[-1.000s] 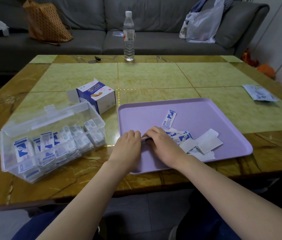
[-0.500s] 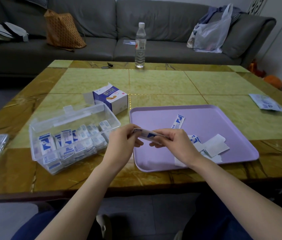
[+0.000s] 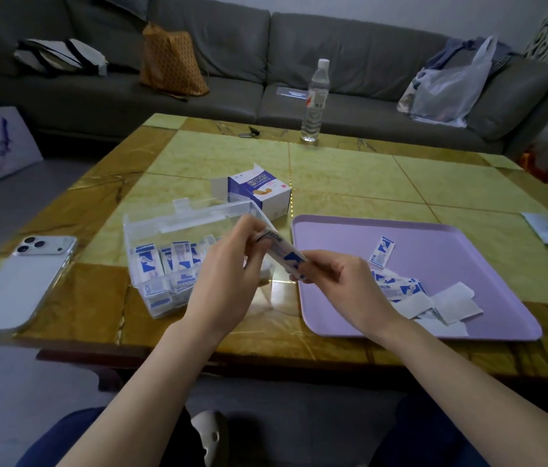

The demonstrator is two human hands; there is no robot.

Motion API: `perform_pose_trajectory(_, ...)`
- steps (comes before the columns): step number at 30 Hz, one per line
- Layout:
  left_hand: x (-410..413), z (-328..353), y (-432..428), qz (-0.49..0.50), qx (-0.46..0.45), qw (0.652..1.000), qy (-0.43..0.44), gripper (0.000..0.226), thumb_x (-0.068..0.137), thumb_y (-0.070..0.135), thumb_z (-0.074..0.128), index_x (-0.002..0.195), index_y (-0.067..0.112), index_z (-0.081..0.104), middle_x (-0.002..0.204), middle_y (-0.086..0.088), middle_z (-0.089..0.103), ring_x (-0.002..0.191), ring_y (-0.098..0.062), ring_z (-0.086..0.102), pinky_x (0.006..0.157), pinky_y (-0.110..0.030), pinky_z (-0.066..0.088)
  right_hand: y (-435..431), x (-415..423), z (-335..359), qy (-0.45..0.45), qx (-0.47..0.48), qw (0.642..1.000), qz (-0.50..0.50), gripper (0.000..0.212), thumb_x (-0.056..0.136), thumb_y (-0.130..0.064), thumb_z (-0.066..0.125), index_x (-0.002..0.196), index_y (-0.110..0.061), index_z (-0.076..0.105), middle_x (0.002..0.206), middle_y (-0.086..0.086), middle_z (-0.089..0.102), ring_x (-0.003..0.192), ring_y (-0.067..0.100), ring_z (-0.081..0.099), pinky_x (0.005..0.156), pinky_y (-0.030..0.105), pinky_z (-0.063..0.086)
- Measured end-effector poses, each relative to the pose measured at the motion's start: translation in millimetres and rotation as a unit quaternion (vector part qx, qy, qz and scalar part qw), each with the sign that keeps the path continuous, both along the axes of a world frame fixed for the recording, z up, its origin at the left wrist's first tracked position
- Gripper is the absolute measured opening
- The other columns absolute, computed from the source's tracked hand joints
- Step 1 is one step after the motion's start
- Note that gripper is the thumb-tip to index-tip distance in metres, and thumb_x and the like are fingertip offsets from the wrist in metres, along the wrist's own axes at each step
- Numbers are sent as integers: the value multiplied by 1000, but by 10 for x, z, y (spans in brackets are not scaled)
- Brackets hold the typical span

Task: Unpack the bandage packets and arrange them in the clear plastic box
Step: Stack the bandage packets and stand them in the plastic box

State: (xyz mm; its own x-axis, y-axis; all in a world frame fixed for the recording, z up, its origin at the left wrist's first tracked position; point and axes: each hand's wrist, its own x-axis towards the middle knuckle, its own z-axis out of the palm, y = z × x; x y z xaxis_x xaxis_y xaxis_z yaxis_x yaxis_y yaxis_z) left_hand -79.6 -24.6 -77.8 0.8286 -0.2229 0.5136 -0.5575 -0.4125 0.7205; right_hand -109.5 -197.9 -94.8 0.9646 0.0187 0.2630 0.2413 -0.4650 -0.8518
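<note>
Bandage packets (image 3: 282, 254): bundle, ends pinched by fingers (image 3: 252, 230) of left hand (image 3: 229, 274) and right hand (image 3: 343, 284). Step, likely: transfer. Next: slot into box (image 3: 151, 224) behind left fingers.

The right end of the clear plastic box (image 3: 165, 227) is hidden by the left hand (image 3: 229, 278). Print on the held packets (image 3: 282, 252) is blurred past reading. The phone (image 3: 20, 281) is cut by the left edge.
</note>
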Motion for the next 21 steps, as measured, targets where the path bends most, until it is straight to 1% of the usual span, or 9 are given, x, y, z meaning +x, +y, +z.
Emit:
perform_pose_trajectory(4, 27, 50, 167, 12, -24, 1000, -2, 10, 94, 17, 53, 90, 25, 49, 83, 9, 60, 81, -4, 56, 64, -13, 39, 261, 73, 160, -104, -104, 989, -8, 26, 91, -26, 53, 101, -11, 70, 85, -12, 63, 79, 5, 59, 73, 12, 46)
perform_pose_trajectory(7, 62, 92, 299, 28, -35, 999, 4, 12, 93, 17, 54, 89, 27, 49, 84, 8, 60, 81, -6, 55, 64, -9, 37, 459, 161, 308, -138, -115, 984, -17, 19, 89, -22, 58, 98, -11, 71, 83, -3, 66, 76, 11, 61, 70, 23, 50)
perform_pose_trajectory(8, 74, 112, 346, 34, -44, 998, 10, 12, 93, 18, 54, 89, 28, 49, 83, 10, 59, 82, -5, 55, 65, -8, 37, 515, 182, 364, -133, -110, 985, -13, 16, 88, -19, 61, 98, -11, 72, 83, -3, 67, 75, 10, 62, 69, 23, 50)
perform_pose_trajectory(11, 120, 157, 498, 56, -53, 997, 9, 12, 92, 18, 55, 89, 29, 51, 81, 14, 57, 79, -2, 53, 61, -9, 36, 677, 246, 520, -70, -103, 992, 22, 13, 86, -15, 66, 96, -12, 74, 75, -15, 66, 70, -2, 62, 63, 11, 46)
perform_pose_trajectory(12, 131, 170, 540, 63, -52, 997, 8, 11, 92, 18, 55, 90, 28, 53, 80, 15, 57, 78, 0, 52, 60, -9, 35, 726, 263, 565, -47, -101, 993, 32, 13, 86, -16, 66, 95, -12, 75, 73, -14, 67, 69, -2, 63, 62, 12, 47)
perform_pose_trajectory(14, 155, 188, 626, 77, -56, 995, 8, 8, 92, 18, 55, 92, 25, 54, 80, 14, 57, 78, 5, 51, 61, -6, 34, 829, 320, 622, -13, -95, 995, 43, 13, 87, -18, 65, 93, -12, 75, 76, -2, 72, 73, 10, 67, 65, 27, 54)
perform_pose_trajectory(16, 188, 193, 702, 100, -57, 993, 8, 7, 92, 19, 55, 94, 25, 54, 80, 15, 56, 77, 10, 49, 63, -4, 34, 922, 398, 652, 16, -95, 994, 47, 16, 88, -21, 64, 91, -10, 76, 81, 8, 73, 78, 22, 68, 73, 39, 54)
perform_pose_trajectory(19, 260, 132, 844, 150, -23, 988, 30, 12, 95, 21, 50, 105, 23, 53, 89, 10, 55, 85, 1, 51, 73, -11, 38, 1028, 555, 647, 61, -93, 993, 44, 21, 87, -22, 64, 89, -4, 75, 84, 15, 73, 80, 30, 68, 77, 46, 54)
perform_pose_trajectory(21, 304, 55, 958, 196, 35, 979, 53, 20, 95, 19, 47, 115, 20, 51, 101, 5, 52, 99, -15, 51, 89, -33, 42, 1062, 663, 634, 113, -61, 991, 34, 16, 86, -19, 66, 89, -6, 75, 85, 11, 74, 77, 23, 71, 78, 42, 57)
